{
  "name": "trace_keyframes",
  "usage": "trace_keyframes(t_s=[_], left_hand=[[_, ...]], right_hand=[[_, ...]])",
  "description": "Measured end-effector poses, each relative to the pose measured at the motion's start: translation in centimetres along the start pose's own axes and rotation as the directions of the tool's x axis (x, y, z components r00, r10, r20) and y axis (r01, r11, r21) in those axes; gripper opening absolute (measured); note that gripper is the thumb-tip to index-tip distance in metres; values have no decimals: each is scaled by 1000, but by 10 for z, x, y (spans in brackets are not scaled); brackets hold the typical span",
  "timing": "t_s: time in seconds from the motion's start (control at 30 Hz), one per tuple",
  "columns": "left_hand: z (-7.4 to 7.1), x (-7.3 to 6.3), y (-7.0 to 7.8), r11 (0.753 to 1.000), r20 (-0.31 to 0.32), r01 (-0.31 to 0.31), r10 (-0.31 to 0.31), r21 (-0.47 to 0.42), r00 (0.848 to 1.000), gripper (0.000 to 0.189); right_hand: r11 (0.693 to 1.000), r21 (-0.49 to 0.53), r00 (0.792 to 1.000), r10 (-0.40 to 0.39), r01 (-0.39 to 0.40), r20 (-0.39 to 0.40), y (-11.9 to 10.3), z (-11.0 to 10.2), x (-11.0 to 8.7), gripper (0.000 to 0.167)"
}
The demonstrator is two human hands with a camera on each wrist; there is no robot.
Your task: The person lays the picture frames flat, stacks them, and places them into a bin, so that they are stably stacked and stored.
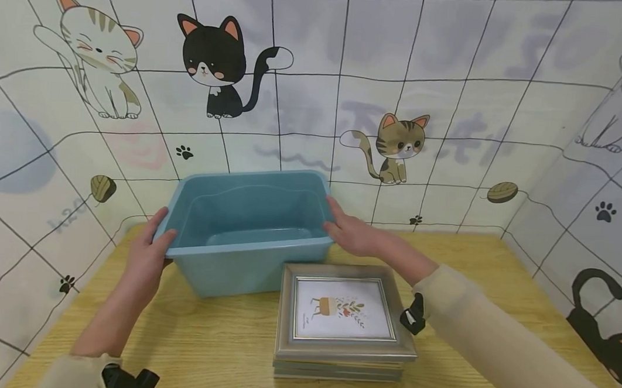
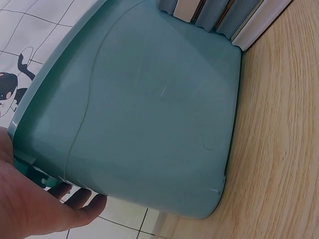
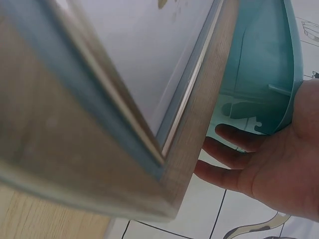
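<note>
An empty light-blue plastic tub stands on the wooden table against the wall. My left hand grips its left rim, with the thumb over the edge and the fingers beneath it, as the left wrist view shows. At the opposite end my right hand holds the right rim; in the right wrist view its fingers reach under the edge. Just in front of the tub's right part lies a stack of picture frames, the top one silver with a plant drawing. Neither hand touches the stack.
The light wooden table extends in front and to the right. A white grid-patterned covering with cartoon cats rises behind and on both sides, close to the tub's back. Dark wrist mounts sit on both sleeves.
</note>
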State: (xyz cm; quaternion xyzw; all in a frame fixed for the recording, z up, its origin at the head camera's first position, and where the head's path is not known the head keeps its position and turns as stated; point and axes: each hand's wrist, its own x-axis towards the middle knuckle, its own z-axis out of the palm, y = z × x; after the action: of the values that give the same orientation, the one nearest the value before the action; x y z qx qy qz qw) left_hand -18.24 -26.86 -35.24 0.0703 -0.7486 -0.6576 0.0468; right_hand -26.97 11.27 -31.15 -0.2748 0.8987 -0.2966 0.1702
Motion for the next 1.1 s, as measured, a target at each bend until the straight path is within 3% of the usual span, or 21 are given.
trace_keyframes(t_s=[0.3,0.9,1.1], left_hand=[[16,2,0,1000,14,18,-18,-14,1000,66],[55,12,6,999,70,-38,38,-5,997,68],[67,12,7,999,57,-45,44,13,997,68]], right_hand=[[1000,20,1000,10,-10,-8,15,-7,-10,74],[999,53,999,14,-12,-35,46,-26,-42,75],[998,57,999,9,-6,-43,52,-31,-51,75]])
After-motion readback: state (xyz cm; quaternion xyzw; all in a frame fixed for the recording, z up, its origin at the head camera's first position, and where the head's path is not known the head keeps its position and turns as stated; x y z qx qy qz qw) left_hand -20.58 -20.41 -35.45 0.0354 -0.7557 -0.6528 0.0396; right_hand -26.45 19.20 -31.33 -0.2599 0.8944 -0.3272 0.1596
